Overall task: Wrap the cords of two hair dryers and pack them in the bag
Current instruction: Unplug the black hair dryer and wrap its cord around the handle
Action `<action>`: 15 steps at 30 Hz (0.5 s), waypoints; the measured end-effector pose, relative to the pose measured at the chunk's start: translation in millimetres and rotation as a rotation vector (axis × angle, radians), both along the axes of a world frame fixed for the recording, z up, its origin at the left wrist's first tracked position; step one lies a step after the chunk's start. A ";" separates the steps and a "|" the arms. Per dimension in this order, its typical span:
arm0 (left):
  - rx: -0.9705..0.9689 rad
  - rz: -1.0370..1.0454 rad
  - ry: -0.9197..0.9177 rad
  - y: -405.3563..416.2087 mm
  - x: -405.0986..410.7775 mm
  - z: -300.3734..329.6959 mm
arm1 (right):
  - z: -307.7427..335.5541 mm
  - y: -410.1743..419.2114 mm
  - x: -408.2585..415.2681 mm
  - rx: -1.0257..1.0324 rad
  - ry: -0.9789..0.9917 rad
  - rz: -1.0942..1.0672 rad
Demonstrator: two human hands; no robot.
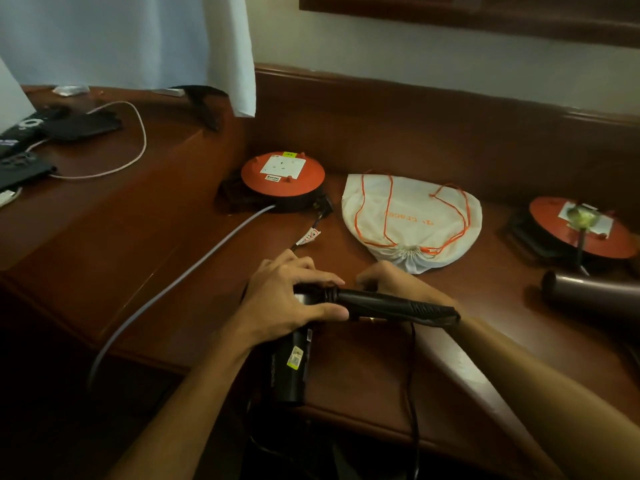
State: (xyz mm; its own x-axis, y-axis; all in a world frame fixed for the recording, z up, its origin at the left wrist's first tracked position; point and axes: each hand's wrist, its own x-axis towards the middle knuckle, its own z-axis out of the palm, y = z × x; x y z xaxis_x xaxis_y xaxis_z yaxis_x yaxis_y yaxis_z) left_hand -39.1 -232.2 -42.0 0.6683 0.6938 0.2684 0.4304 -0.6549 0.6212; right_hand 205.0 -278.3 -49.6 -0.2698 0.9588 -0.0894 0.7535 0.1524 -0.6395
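A black hair dryer [391, 304] lies near the desk's front edge, its handle pointing right and its barrel [290, 368] pointing toward me. My left hand [289, 301] grips it where handle meets body. My right hand [384, 277] sits just behind the handle, fingers curled; what it holds is hidden. The dryer's black cord [412, 368] hangs over the front edge. A second, dark brown hair dryer [595, 296] lies at the right edge. A white drawstring bag [412, 216] with orange cords lies flat behind my hands, its mouth drawn closed.
Two orange extension-cord reels stand on the wooden desk [166, 230]: one [282, 178] at the back centre with a grey cable [194, 268] running off the front, another [581, 230] at the right. Remotes, dark pouches and a pink cable [138, 140] lie on the raised left shelf.
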 end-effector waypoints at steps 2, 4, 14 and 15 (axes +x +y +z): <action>0.063 0.009 0.111 -0.7 0.8 3.2 | 9.7 10.9 1.0 -0.025 -0.011 0.037; 0.095 0.003 0.186 -0.5 2.5 4.7 | 22.7 14.9 1.8 -0.075 -0.030 0.061; 0.176 -0.094 0.558 0.2 16.1 21.8 | 54.1 18.5 3.3 -0.389 0.281 0.020; 0.160 -0.090 0.560 -0.1 17.5 21.9 | 56.2 16.7 4.0 -0.404 0.305 0.024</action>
State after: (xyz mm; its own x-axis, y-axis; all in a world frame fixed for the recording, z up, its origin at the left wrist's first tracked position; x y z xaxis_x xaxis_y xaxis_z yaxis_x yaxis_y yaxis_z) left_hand -21.6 -232.3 -20.1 0.7927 0.6079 -0.0457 0.6029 -0.7707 0.2060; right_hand 209.1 -261.6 6.6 -0.3628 0.8570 -0.3660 0.5227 -0.1380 -0.8412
